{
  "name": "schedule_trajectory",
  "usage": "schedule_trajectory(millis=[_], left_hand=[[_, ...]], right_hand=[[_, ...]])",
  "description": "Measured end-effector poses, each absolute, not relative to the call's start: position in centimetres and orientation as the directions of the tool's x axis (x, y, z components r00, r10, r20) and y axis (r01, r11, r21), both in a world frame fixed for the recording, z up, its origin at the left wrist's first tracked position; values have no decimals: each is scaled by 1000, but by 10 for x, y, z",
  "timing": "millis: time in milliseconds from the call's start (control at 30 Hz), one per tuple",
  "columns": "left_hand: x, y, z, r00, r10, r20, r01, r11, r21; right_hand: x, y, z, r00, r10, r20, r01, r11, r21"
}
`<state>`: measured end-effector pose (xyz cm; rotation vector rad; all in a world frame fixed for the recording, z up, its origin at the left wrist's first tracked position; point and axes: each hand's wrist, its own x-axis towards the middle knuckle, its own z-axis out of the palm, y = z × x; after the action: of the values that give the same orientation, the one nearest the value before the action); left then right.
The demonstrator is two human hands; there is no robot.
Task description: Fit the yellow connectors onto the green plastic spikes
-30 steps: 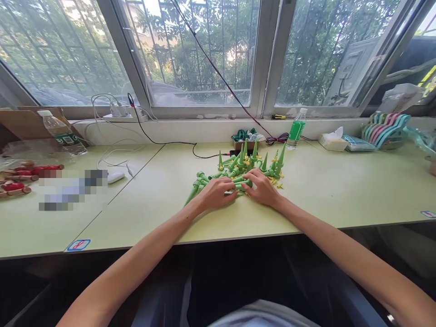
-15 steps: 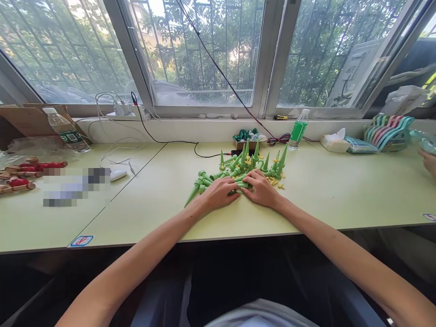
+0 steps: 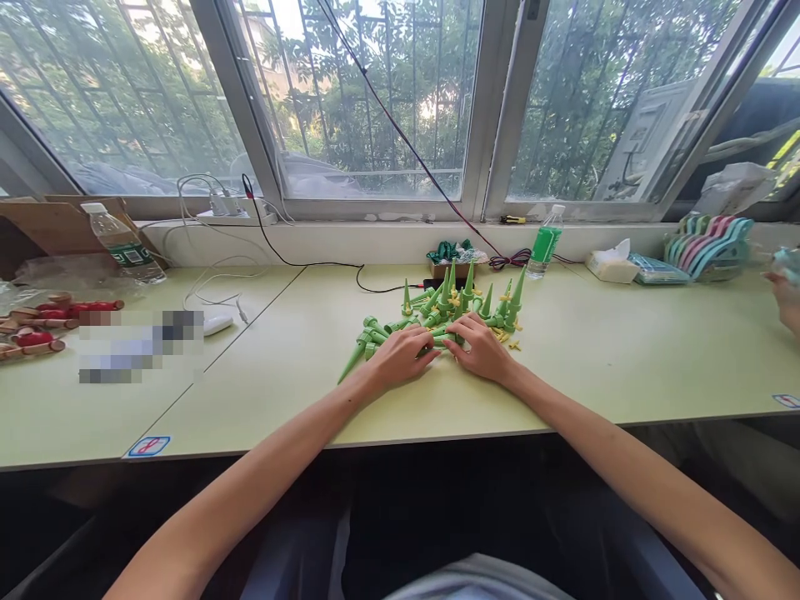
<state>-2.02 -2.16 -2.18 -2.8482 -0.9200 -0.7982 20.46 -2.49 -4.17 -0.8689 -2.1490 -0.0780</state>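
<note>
Both hands work at the near edge of a heap of green cone spikes

The left hand (image 3: 400, 354) and right hand (image 3: 481, 350) lie palm down on the pale green table (image 3: 593, 358), fingers curled in towards each other over cones lying flat; whether either hand actually grips a piece I cannot tell. The cone spikes (image 3: 450, 302) sit mid-table just beyond the knuckles, smooth matt plastic, tapered to sharp tips with collared bases, some upright and some toppled. Small yellow star-shaped bits (image 3: 507, 337) are scattered along the right side. It looks like picking one piece out of the heap, and any lift would call for a fingertip pinch on a slim, slippery taper without knocking over the standing ones. A green bottle (image 3: 542, 242) stands behind
</note>
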Motion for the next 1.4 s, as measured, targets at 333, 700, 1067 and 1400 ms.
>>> schedule_trajectory(millis=[333, 700, 1067, 1400], left_hand=[[-20, -21, -23, 698, 574, 428, 583, -803, 126], [-17, -25, -26, 672, 459, 581, 516, -853, 76], [-12, -31, -28, 833, 280, 477, 378, -918, -122], [-11, -26, -25, 529, 420, 737, 567, -821, 61]], right_hand=[[207, -21, -40, -386, 551, 740, 631, 743, -223], [243, -9, -32, -27, 833, 553, 935, 217, -280], [227, -23, -24, -95, 943, 319, 992, 118, -55], [223, -22, -27, -117, 948, 295, 989, 137, -50]])
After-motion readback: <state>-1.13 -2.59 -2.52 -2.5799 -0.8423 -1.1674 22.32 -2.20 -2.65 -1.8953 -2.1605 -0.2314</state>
